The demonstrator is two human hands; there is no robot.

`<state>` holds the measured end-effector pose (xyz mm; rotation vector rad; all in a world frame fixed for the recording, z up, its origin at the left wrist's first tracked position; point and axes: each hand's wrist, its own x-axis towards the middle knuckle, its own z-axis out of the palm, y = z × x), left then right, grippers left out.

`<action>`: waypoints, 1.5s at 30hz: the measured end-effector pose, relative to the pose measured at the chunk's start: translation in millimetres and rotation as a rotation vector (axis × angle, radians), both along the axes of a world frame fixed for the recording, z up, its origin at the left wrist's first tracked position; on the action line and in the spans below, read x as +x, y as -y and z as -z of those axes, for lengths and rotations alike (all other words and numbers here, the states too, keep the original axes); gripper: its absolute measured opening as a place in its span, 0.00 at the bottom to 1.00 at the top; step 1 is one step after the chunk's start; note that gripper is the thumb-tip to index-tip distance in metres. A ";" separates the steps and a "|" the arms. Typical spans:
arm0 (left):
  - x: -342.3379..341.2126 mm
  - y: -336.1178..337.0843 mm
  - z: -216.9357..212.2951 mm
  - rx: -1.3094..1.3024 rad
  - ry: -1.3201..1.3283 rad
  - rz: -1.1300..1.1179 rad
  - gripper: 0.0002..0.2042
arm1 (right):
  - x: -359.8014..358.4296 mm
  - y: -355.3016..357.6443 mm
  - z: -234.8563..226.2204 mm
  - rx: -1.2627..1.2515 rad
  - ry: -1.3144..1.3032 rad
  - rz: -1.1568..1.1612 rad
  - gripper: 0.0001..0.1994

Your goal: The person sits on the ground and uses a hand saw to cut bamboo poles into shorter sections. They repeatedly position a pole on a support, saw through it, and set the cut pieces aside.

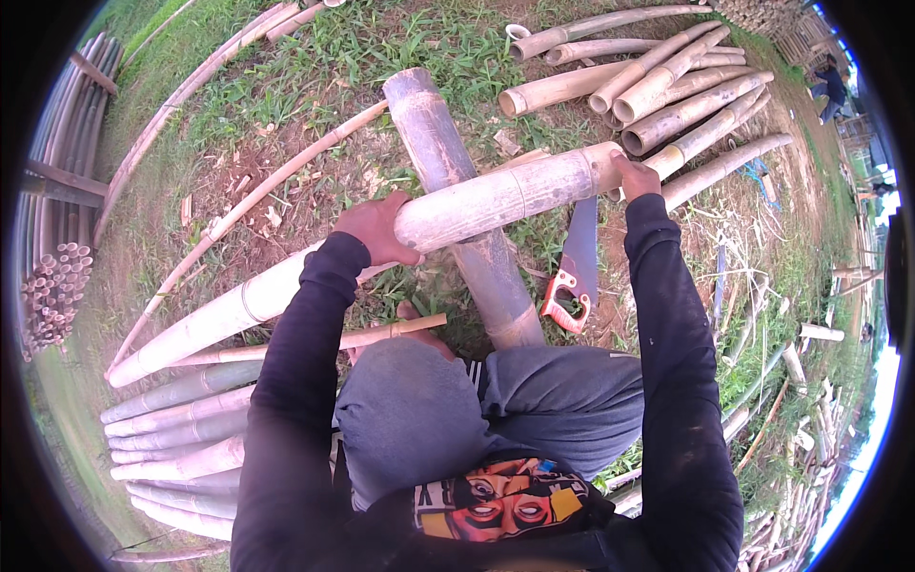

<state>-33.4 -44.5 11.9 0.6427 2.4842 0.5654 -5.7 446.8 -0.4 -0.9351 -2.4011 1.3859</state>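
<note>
Grassy ground [315, 67] with patches of bare soil surrounds the person, with a heap of cut bamboo [658, 91] at the upper right and more poles [191, 462] at the lower left. Across a thick dark log [496, 286] lies the pale bamboo pole [519, 195], slanting up toward the right. The left hand [376, 231] is curled over it left of the log, fingers partly spread, thumb on the near side. The right hand [637, 176] is bent around its right end; how far those fingers wrap underneath is hidden. Whether the pole runs unbroken past the left hand, I cannot tell.

Rolling looks like the main danger: round wood on round wood gives little to stop a twist if either grip loosens. The right end could then drop onto the saw [581, 248], which lies just right of the log, its blade reaching toward the pole, and a slipping hand might meet the teeth. A rough cut rim could also nick the right fingers.
</note>
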 end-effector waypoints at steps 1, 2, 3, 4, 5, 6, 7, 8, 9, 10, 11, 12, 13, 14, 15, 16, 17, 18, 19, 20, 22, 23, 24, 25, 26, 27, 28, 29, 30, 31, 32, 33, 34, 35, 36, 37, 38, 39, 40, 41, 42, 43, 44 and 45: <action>0.5 -0.1 0.6 0.003 -0.003 0.006 0.49 | 1.7 -1.3 -0.1 -0.015 0.020 0.028 0.33; 0.1 -0.1 0.7 0.000 -0.015 0.007 0.48 | 2.1 -1.2 1.5 0.011 -0.026 0.039 0.30; 0.5 -0.3 0.8 -0.010 -0.026 0.009 0.48 | 3.7 -1.7 3.4 0.010 -0.082 0.030 0.28; 0.3 -0.5 0.4 -0.015 -0.017 0.008 0.47 | 3.3 -3.2 5.5 -0.111 -0.146 0.029 0.27; 0.3 -0.9 0.1 -0.024 -0.009 0.007 0.47 | 3.0 -3.7 9.9 -0.248 -0.231 -0.016 0.25; 0.1 -1.4 -0.3 -0.033 -0.008 0.008 0.46 | 3.1 -6.1 13.1 -0.264 -0.218 -0.012 0.24; 0.0 -1.8 -0.7 -0.036 -0.006 0.014 0.46 | 1.1 -6.6 18.3 -0.234 -0.155 0.038 0.24; 0.0 -2.5 -1.0 -0.037 -0.011 0.017 0.46 | 2.0 -8.4 21.5 -0.214 -0.153 0.028 0.24; 0.2 -2.8 -1.2 -0.042 -0.017 0.021 0.45 | -1.8 -8.5 24.3 -0.174 -0.168 0.064 0.24; 0.3 -3.4 -1.5 -0.040 -0.015 0.016 0.45 | -1.5 -8.3 24.9 -0.205 -0.190 0.008 0.27; 1.1 -3.6 -1.9 -0.044 -0.014 0.010 0.45 | -8.3 -7.7 22.7 -0.186 -0.152 -0.013 0.27; 1.4 -4.0 -2.4 -0.048 -0.017 0.006 0.45 | -11.4 -5.6 19.2 -0.170 -0.129 -0.011 0.28; 2.3 -4.0 -3.0 -0.037 -0.022 0.000 0.45 | -20.1 -3.5 12.1 -0.165 -0.046 0.023 0.29; 2.7 -4.0 -3.7 -0.028 -0.031 -0.003 0.45 | -26.9 -0.4 4.1 -0.020 -0.020 -0.009 0.31; 3.6 -4.1 -4.3 -0.042 -0.032 -0.004 0.45 | -38.7 1.1 -6.3 0.088 0.016 -0.042 0.32; 4.0 -3.9 -5.0 -0.040 -0.027 0.001 0.46 | -50.9 2.4 -16.3 0.181 0.098 -0.036 0.33; 4.7 -4.2 -5.3 -0.040 -0.043 0.006 0.46 | -59.6 3.0 -24.1 0.281 0.128 -0.027 0.34; 4.9 -3.7 -5.8 -0.057 -0.056 0.022 0.46 | -65.9 2.4 -28.8 0.192 0.154 -0.026 0.36; 5.3 -4.5 -5.1 -0.069 -0.069 0.033 0.46 | -67.7 1.2 -29.9 0.261 0.144 -0.058 0.36; 6.1 -3.8 -3.8 -0.047 -0.092 0.024 0.45 | -67.5 -1.3 -27.3 0.347 0.119 -0.113 0.36; 6.8 -4.4 -0.8 -0.027 -0.083 0.006 0.45 | -55.7 -7.7 -12.1 0.294 0.108 -0.084 0.36; 7.1 -4.1 0.4 -0.036 -0.084 -0.009 0.45 | -45.8 -10.6 -0.4 0.258 0.124 -0.069 0.36; 7.3 -4.0 1.3 -0.044 -0.076 0.008 0.45 | -35.8 -13.6 10.6 0.227 0.132 -0.057 0.36; 6.7 -4.3 2.0 -0.056 -0.087 0.011 0.46 | -29.5 -16.0 20.9 0.211 0.063 -0.056 0.36; 6.2 -4.4 2.3 -0.068 -0.103 0.002 0.46 | -23.9 -17.3 29.2 0.175 0.033 -0.039 0.35; 5.5 -4.4 2.1 -0.051 -0.085 0.006 0.46 | -24.7 -18.1 33.6 0.027 0.006 0.014 0.35; 5.2 -4.7 1.3 -0.039 -0.069 0.008 0.46 | -25.6 -17.1 35.4 0.100 -0.003 0.023 0.35; 4.7 -4.6 -0.4 -0.044 -0.050 0.011 0.47 | -32.8 -15.3 31.8 0.120 0.141 0.055 0.36; 4.8 -4.5 -2.7 -0.030 -0.058 0.018 0.46 | -40.8 -12.4 25.4 0.347 0.131 -0.103 0.37; 4.9 -5.0 -5.5 -0.032 -0.071 0.024 0.46 | -52.9 -10.1 14.1 0.556 0.187 -0.223 0.38; 7.4 -4.3 -8.1 -0.026 -0.074 0.034 0.46 | -61.6 -6.3 3.0 0.556 0.145 -0.188 0.39; 7.9 -4.2 -11.3 -0.046 -0.164 -0.007 0.47 | -66.6 -2.0 -8.3 0.438 0.036 -0.102 0.40; 12.9 -2.0 -14.2 -0.067 -0.225 -0.021 0.47 | -74.0 0.8 -20.1 0.353 0.057 -0.020 0.41; 17.3 -3.2 -15.2 -0.074 -0.294 -0.045 0.48 | -69.7 2.8 -25.8 0.399 -0.026 -0.028 0.40; 22.1 -5.5 -14.5 -0.123 -0.283 -0.051 0.48 | -68.5 3.1 -30.0 0.391 0.027 -0.029 0.39; 28.2 -7.3 -13.8 -0.162 -0.283 -0.056 0.48 | -57.6 2.7 -26.3 0.370 0.091 -0.013 0.39; 31.2 -10.4 -12.9 -0.168 -0.325 -0.057 0.48 | -49.5 0.8 -20.0 0.352 0.150 -0.013 0.38; 34.5 -13.2 -11.3 -0.170 -0.369 -0.062 0.49 | -37.8 -2.7 -9.7 0.294 0.143 -0.018 0.38; 37.7 -15.7 -9.6 -0.181 -0.371 -0.061 0.48 | -27.8 -5.3 3.5 0.242 0.134 -0.050 0.38; 40.9 -17.6 -7.8 -0.188 -0.377 -0.062 0.48 | -21.1 -9.1 16.5 0.172 0.143 -0.107 0.38; 40.1 -19.5 -6.2 -0.216 -0.355 -0.067 0.48 | -13.9 -5.9 32.1 0.064 0.025 -0.028 0.36; 38.9 -20.4 -4.8 -0.177 -0.393 -0.070 0.48 | -14.2 -5.4 37.6 0.147 -0.008 -0.013 0.36; 40.6 -20.0 -3.2 -0.165 -0.391 -0.080 0.47 | -15.8 -0.2 36.5 0.195 0.044 -0.017 0.36; 42.8 -19.2 -1.6 -0.172 -0.373 -0.088 0.47 | -16.9 1.5 22.7 0.232 0.153 0.027 0.35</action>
